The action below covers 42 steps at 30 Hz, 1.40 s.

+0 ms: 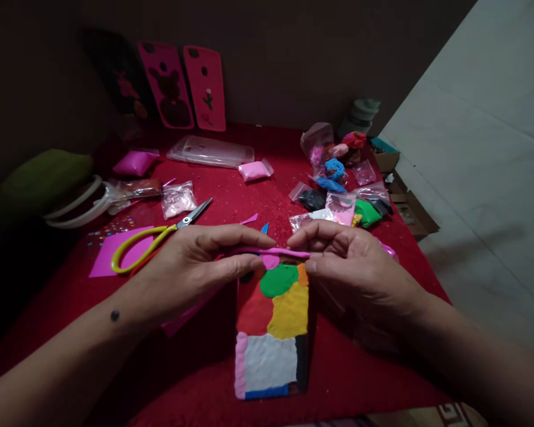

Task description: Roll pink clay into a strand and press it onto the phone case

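A thin pink clay strip [289, 252] stretches between my two hands, above the top end of a phone case [270, 362] covered in patches of coloured clay. My left hand [204, 255] pinches the strip's left part between thumb and fingers. The strip's right end is between the thumb and curled fingers of my right hand [351, 261]. White, red, yellow, green, pink, black, blue and orange patches show on the case, which lies flat on the red cloth. Its top edge is partly hidden by the strip and my fingers.
Yellow-handled scissors [146, 248] lie on a pink sheet [102, 256] at left. Clear cases [211, 151] and clay packets [254, 171] lie farther back. Several bags of coloured clay [333, 172] crowd the right. Decorated cases [207, 89] lean against the wall.
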Each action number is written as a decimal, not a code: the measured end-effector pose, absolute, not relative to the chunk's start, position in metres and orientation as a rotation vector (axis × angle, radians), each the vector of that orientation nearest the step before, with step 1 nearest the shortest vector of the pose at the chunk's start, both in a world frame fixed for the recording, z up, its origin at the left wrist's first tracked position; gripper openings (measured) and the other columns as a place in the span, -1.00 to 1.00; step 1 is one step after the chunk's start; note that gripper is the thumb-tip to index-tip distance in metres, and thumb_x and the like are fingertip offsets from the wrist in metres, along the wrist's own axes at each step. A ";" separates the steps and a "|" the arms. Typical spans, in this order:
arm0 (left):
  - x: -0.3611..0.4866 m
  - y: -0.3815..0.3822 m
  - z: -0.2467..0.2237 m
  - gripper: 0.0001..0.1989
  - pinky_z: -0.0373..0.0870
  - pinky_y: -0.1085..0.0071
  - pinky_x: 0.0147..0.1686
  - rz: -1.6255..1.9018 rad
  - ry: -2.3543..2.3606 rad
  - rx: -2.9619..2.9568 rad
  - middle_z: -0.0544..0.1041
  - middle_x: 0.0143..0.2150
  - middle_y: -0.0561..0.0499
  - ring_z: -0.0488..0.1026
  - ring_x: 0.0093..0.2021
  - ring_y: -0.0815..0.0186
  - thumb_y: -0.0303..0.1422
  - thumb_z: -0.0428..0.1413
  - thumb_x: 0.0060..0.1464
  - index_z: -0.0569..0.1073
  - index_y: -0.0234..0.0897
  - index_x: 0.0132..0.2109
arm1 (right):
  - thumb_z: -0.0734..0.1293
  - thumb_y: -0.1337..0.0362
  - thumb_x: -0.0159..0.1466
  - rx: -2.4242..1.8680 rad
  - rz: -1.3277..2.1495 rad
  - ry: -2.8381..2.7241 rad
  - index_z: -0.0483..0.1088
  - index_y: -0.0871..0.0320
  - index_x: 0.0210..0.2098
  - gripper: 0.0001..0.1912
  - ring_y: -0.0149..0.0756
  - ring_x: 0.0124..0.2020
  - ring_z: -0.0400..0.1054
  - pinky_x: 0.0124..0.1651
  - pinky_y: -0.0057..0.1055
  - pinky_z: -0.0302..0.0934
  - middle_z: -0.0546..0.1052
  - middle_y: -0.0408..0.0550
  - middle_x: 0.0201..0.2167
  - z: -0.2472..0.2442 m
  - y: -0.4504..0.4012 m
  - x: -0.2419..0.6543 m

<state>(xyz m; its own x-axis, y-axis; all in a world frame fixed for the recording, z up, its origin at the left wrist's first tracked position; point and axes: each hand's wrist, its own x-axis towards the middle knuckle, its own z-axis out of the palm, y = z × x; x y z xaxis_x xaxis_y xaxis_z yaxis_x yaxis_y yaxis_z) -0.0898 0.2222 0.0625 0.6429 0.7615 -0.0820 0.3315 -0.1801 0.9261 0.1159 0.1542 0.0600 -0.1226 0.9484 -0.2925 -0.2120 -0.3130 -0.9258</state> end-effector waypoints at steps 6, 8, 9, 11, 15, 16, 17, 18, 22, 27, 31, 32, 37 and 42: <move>-0.090 0.219 0.066 -0.83 0.39 0.70 -0.38 0.555 0.848 1.896 0.62 -0.35 0.24 0.51 -0.39 0.49 -0.34 0.23 0.05 0.58 -0.01 -0.17 | 0.33 0.55 0.06 -1.159 1.595 -0.900 0.46 0.14 -0.30 -0.74 -0.51 -0.35 0.39 -0.27 -0.59 0.23 0.50 -0.18 -0.36 0.062 0.152 0.118; -0.091 0.218 0.068 -0.84 0.39 0.69 -0.38 0.566 0.840 1.933 0.62 -0.34 0.24 0.51 -0.39 0.50 -0.34 0.23 0.06 0.57 -0.01 -0.17 | 0.33 0.55 0.08 -1.157 1.609 -0.887 0.46 0.14 -0.32 -0.77 -0.53 -0.39 0.38 -0.31 -0.61 0.22 0.50 -0.18 -0.38 0.064 0.152 0.119; -0.091 0.217 0.068 -0.85 0.40 0.69 -0.37 0.570 0.835 1.948 0.62 -0.33 0.24 0.52 -0.38 0.49 -0.34 0.22 0.06 0.57 -0.01 -0.18 | 0.34 0.53 0.08 -1.159 1.612 -0.890 0.46 0.14 -0.33 -0.79 -0.53 -0.42 0.37 -0.34 -0.62 0.21 0.50 -0.18 -0.40 0.065 0.152 0.120; -0.092 0.217 0.069 -0.85 0.41 0.67 -0.37 0.572 0.831 1.968 0.63 -0.31 0.23 0.53 -0.36 0.46 -0.32 0.21 0.08 0.57 -0.02 -0.17 | 0.37 0.50 0.10 -1.170 1.611 -0.928 0.46 0.15 -0.34 -0.84 -0.54 -0.45 0.35 -0.38 -0.62 0.19 0.49 -0.18 -0.42 0.066 0.154 0.123; -0.093 0.216 0.069 -0.84 0.43 0.67 -0.34 0.580 0.824 1.992 0.63 -0.28 0.23 0.55 -0.33 0.45 -0.30 0.21 0.08 0.57 -0.02 -0.15 | 0.41 0.45 0.10 -1.155 1.606 -1.037 0.48 0.16 -0.34 -0.88 -0.55 -0.47 0.32 -0.41 -0.63 0.17 0.47 -0.19 -0.45 0.065 0.156 0.127; -0.093 0.216 0.069 -0.84 0.43 0.67 -0.33 0.586 0.817 1.998 0.63 -0.28 0.23 0.55 -0.33 0.45 -0.30 0.21 0.08 0.56 -0.02 -0.14 | 0.41 0.45 0.11 -1.153 1.613 -1.035 0.48 0.16 -0.34 -0.87 -0.55 -0.47 0.31 -0.41 -0.62 0.17 0.47 -0.19 -0.46 0.064 0.156 0.127; -0.093 0.215 0.069 -0.84 0.43 0.68 -0.33 0.591 0.810 2.005 0.63 -0.27 0.23 0.55 -0.33 0.46 -0.30 0.21 0.09 0.56 -0.02 -0.14 | 0.42 0.45 0.11 -1.151 1.622 -1.018 0.48 0.15 -0.33 -0.87 -0.55 -0.48 0.31 -0.42 -0.61 0.17 0.47 -0.19 -0.46 0.064 0.155 0.126; -0.093 0.215 0.069 -0.83 0.43 0.68 -0.33 0.597 0.805 2.011 0.63 -0.27 0.24 0.55 -0.32 0.46 -0.30 0.21 0.09 0.56 -0.02 -0.13 | 0.42 0.44 0.11 -1.143 1.636 -0.998 0.47 0.14 -0.32 -0.86 -0.55 -0.49 0.31 -0.42 -0.60 0.18 0.48 -0.19 -0.45 0.064 0.154 0.125; -0.093 0.214 0.069 -0.82 0.41 0.72 -0.31 0.601 0.793 2.040 0.63 -0.25 0.27 0.55 -0.30 0.50 -0.35 0.21 0.10 0.55 -0.02 -0.13 | 0.44 0.42 0.13 -1.105 1.598 -0.977 0.47 0.12 -0.32 -0.86 -0.56 -0.49 0.31 -0.41 -0.60 0.19 0.47 -0.22 -0.45 0.062 0.150 0.119; -0.094 0.212 0.068 -0.77 0.39 0.76 -0.29 0.605 0.776 2.084 0.62 -0.22 0.31 0.55 -0.27 0.53 -0.37 0.19 0.11 0.53 0.04 -0.09 | 0.42 0.37 0.18 -1.164 1.424 -1.049 0.47 0.12 -0.36 -0.95 -0.54 -0.43 0.31 -0.34 -0.57 0.20 0.46 -0.20 -0.44 0.057 0.147 0.114; -0.092 0.212 0.069 -0.73 0.38 0.76 -0.30 0.648 0.771 2.129 0.63 -0.23 0.31 0.53 -0.33 0.54 -0.40 0.21 0.08 0.52 0.06 -0.07 | 0.42 0.33 0.19 -1.211 1.380 -1.045 0.46 0.11 -0.36 -0.96 -0.48 -0.43 0.33 -0.34 -0.49 0.21 0.47 -0.18 -0.46 0.053 0.147 0.112; -0.092 0.212 0.069 -0.72 0.38 0.76 -0.31 0.654 0.777 2.128 0.63 -0.24 0.31 0.53 -0.34 0.55 -0.40 0.21 0.08 0.52 0.06 -0.07 | 0.42 0.32 0.18 -1.220 1.372 -1.044 0.46 0.10 -0.37 -0.96 -0.47 -0.43 0.34 -0.33 -0.48 0.21 0.48 -0.18 -0.45 0.053 0.147 0.112; -0.089 0.213 0.068 -0.76 0.37 0.77 -0.35 0.667 0.778 2.122 0.63 -0.27 0.31 0.52 -0.37 0.55 -0.40 0.21 0.07 0.54 0.04 -0.12 | 0.40 0.40 0.17 -1.160 1.417 -1.024 0.47 0.07 -0.32 -0.89 -0.47 -0.38 0.37 -0.29 -0.50 0.24 0.50 -0.18 -0.38 0.054 0.148 0.114; -0.090 0.213 0.068 -0.81 0.37 0.76 -0.37 0.680 0.822 2.112 0.64 -0.28 0.27 0.53 -0.39 0.54 -0.36 0.21 0.08 0.56 0.00 -0.14 | 0.37 0.52 0.14 -1.137 1.407 -0.997 0.46 0.06 -0.28 -0.76 -0.56 -0.44 0.32 -0.35 -0.57 0.19 0.48 -0.21 -0.37 0.054 0.148 0.114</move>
<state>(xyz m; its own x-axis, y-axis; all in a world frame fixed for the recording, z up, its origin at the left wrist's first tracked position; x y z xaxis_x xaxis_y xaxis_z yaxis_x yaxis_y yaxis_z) -0.0901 0.2126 0.0679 0.6516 0.7326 0.1966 0.3305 -0.5075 0.7958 0.1140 0.1480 0.0543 -0.0278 0.9913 -0.1285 -0.2075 -0.1315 -0.9694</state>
